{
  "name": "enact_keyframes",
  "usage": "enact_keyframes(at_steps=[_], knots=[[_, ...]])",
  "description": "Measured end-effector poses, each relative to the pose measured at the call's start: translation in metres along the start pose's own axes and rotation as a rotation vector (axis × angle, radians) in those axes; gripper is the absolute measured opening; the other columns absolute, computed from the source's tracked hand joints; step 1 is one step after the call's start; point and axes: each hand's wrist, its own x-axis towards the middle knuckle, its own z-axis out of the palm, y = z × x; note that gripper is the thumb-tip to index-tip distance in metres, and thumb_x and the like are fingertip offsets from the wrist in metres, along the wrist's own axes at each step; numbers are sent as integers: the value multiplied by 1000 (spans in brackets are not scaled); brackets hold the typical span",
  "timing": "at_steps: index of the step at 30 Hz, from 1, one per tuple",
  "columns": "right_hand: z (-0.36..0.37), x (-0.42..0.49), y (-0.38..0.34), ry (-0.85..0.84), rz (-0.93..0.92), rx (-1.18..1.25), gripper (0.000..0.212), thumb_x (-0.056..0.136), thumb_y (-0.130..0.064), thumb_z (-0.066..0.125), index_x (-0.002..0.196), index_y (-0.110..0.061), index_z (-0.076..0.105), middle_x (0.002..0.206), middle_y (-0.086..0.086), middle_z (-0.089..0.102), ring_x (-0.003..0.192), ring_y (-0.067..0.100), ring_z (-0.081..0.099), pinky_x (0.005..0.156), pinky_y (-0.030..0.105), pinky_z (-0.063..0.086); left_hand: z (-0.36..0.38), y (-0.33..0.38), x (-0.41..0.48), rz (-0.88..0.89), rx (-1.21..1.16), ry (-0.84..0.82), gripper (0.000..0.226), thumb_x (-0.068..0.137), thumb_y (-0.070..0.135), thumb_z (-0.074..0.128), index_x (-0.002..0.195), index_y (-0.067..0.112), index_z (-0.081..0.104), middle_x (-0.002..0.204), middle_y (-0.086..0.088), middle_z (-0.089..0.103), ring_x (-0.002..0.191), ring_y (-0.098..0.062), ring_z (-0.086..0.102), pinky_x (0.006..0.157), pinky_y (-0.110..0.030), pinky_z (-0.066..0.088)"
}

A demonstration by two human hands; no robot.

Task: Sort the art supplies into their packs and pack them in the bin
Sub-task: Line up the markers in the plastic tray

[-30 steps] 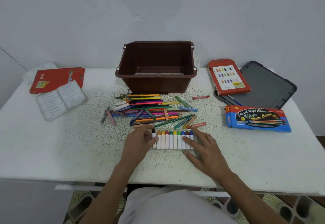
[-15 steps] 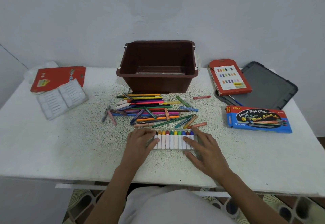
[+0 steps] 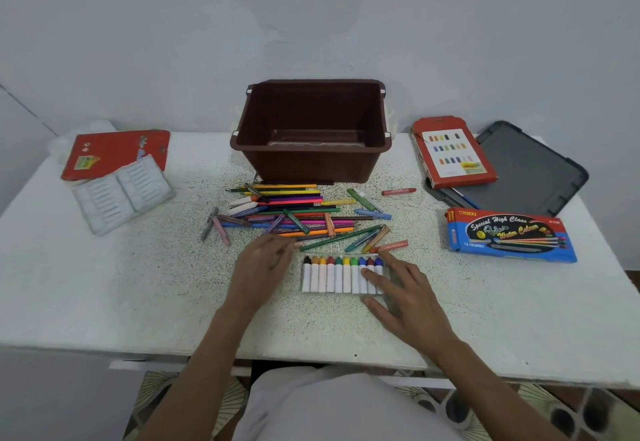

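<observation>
The tray of crayons [image 3: 341, 276] is pressed flat on the surface [image 3: 138, 284], just before the loose pile [image 3: 294, 212], by straight fingers of the right hand [image 3: 405, 296], seemingly so it cannot slide, while the left hand [image 3: 265, 262], spread and gripping nothing, is stretched towards that pile in front of the bin [image 3: 311, 163]

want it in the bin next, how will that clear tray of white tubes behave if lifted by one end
The clear tray looks thin, so it would probably flex. Its tubes lie side by side and might slide or roll out if tilted.
</observation>
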Motion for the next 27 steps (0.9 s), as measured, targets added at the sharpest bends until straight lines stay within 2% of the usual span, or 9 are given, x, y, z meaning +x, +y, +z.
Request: enact_keyframes(at_steps=[6,8,10,12,17,21,25,27], knots=[[1,0,0,1,-2,-3,47,92,-51,59,133,-28,58,151,6,41,118,26,47,92,40,46,-24,-36,43,-139,232,156,21,91,10,63,111,10,71,105,-12,68,88,-28,61,74,-39,52],[0,0,0,2,-3,-5,47,92,-51,59,133,-28,58,151,6,41,119,26,47,91,39,46,-30,-48,54,-176,319,125,26,90,10,63,115,12,70,107,-15,67,90,-34,62,76,-45,52],[1,0,0,1,-3,-7,47,92,-52,58,133,-28,58,151,6,40,119,25,47,91,39,47,-34,-54,62,-203,392,26,29,91,15,63,120,16,68,113,-15,66,94,-36,64,80,-49,52],[1,0,1,0,0,-8,48,92,-52,57,133,-28,58,151,6,41,119,25,47,91,40,47,-35,-56,66,-219,434,-41,31,92,18,63,123,18,68,115,-16,65,92,-37,65,80,-49,54],[0,1,-1,-3,-2,-22,48,93,-53,56,133,-28,58,150,7,41,119,25,47,91,39,46,-33,-51,67,-221,405,-10,30,90,11,63,120,8,68,107,-24,64,88,-40,61,77,-47,52],[0,1,-1,-8,7,-16,47,93,-53,55,133,-29,57,151,6,41,120,25,46,93,39,45,-34,-59,69,-217,456,-16,25,90,14,62,114,10,66,101,-19,67,89,-39,60,76,-46,45],[0,0,-1,-13,8,-18,47,94,-55,52,134,-30,56,152,5,39,121,24,45,94,39,44,-35,-64,71,-250,416,-21,32,91,16,62,122,12,62,106,-18,65,96,-39,59,81,-49,45],[-1,0,-1,-14,11,-13,47,94,-54,52,134,-30,56,152,5,39,122,24,46,94,39,45,-34,-64,70,-251,334,-14,32,93,16,58,125,12,60,109,-17,61,95,-37,60,82,-50,49]])
